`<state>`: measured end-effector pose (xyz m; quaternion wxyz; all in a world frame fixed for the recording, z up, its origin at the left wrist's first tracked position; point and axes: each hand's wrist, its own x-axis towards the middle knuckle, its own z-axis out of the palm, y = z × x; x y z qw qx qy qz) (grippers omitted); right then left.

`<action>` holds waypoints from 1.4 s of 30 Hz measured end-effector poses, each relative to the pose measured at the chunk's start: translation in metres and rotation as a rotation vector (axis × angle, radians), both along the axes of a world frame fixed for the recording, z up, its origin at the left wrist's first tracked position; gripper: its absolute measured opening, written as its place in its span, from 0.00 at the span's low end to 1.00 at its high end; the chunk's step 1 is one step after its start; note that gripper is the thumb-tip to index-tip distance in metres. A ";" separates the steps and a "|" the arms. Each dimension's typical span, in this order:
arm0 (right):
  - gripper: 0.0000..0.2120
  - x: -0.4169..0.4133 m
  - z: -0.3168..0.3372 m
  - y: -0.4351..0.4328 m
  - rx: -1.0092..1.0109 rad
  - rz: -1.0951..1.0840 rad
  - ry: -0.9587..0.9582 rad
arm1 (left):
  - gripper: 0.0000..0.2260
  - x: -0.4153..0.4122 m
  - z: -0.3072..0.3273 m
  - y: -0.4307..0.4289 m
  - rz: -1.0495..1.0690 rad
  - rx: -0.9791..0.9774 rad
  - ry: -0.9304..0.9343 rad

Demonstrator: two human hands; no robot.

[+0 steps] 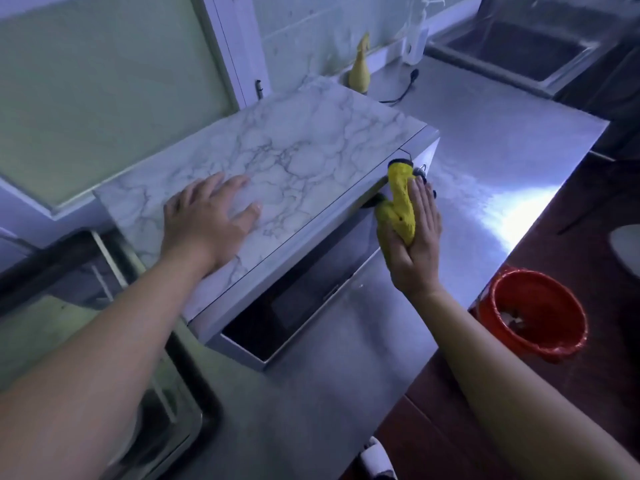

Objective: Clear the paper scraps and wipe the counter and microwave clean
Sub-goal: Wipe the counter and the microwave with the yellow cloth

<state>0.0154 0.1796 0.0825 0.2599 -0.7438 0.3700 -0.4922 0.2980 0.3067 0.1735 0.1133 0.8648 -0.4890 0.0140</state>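
Observation:
The microwave [298, 150] has a marble-patterned top and stands on the steel counter [485, 140]. My left hand [207, 220] lies flat on the microwave's top, fingers spread. My right hand [417, 244] presses a yellow cloth [400, 199] against the microwave's front control panel near the dark knobs, with the fingers straight. The dark glass door [287, 313] faces the counter's edge below my hands. Paper scraps [512, 318] lie inside a red bucket [498, 315] on the floor at the right.
A yellow bottle [360, 71] and a white pump dispenser [415, 39] stand behind the microwave by the wall. A black cable [403, 91] runs across the counter. A steel sink [519, 50] is at the far right. A glass-fronted cabinet [104, 81] is at the left.

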 end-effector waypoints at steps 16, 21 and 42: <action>0.29 0.072 -0.092 -0.009 1.258 -0.099 -0.706 | 0.28 -0.004 0.004 0.001 0.014 -0.045 -0.009; 0.30 0.093 -0.092 0.068 1.427 -0.055 -0.779 | 0.26 -0.005 0.006 0.001 0.011 -0.039 -0.003; 0.21 0.117 -0.043 0.239 2.035 0.152 -0.568 | 0.26 -0.006 0.009 0.001 0.022 -0.010 0.022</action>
